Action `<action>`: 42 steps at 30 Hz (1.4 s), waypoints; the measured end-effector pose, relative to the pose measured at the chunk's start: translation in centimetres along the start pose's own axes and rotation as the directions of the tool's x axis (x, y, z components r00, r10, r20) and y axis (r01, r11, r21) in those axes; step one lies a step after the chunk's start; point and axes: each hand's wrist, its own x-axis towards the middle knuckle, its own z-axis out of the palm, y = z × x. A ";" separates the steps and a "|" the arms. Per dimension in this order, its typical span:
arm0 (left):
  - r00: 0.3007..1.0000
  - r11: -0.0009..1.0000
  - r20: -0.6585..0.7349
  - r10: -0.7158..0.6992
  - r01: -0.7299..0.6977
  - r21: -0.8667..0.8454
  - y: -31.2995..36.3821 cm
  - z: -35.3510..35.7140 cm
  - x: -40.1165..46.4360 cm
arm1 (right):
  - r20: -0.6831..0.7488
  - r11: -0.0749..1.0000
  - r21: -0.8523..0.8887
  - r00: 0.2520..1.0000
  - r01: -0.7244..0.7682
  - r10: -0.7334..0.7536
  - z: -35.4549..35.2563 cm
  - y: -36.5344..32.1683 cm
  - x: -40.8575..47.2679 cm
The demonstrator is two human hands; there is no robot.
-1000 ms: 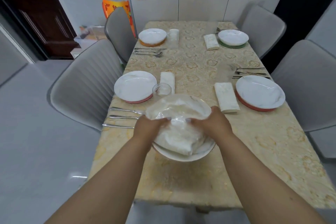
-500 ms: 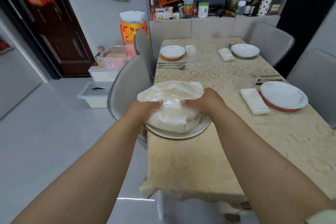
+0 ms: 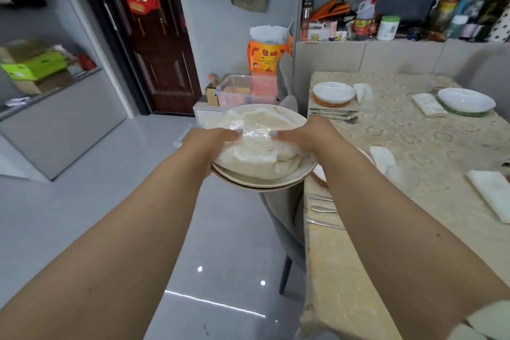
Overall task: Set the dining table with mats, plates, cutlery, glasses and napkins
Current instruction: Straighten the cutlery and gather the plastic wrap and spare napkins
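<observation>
Your left hand [image 3: 212, 138] and right hand [image 3: 300, 132] grip two stacked cream round plates [image 3: 265, 176], thumbs pinning crumpled clear plastic bag [image 3: 256, 146] on top. Stack held in air beside beige-clothed dining table [image 3: 414, 146], left of its edge. On table: two white plates visible, three folded white napkins, two cutlery sets.

A: Left of table edge [image 3: 306, 229]: open floor [image 3: 82, 215]. Chair [image 3: 287, 218] tucked against it.

B: Near edge: cutlery [image 3: 323, 210], napkin [image 3: 491, 193]. Middle bare.
</observation>
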 end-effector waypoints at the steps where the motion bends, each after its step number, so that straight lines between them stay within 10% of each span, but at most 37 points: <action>1: 1.000 1.000 -0.019 0.001 -0.001 0.003 0.2 -0.7 1.3 | 0.013 1.000 -0.010 1.000 -0.007 0.007 0.7 -1.0 0.9; 22: 0.997 0.986 -0.034 -0.069 0.073 0.149 7.2 -9.8 34.6 | 0.102 0.982 -0.171 0.989 -0.084 0.102 13.4 -17.8 27.7; 42: 0.981 0.889 0.181 -0.067 -0.024 0.458 11.0 -2.3 71.4 | 0.098 0.908 0.192 0.928 -0.372 0.359 19.2 -18.2 59.3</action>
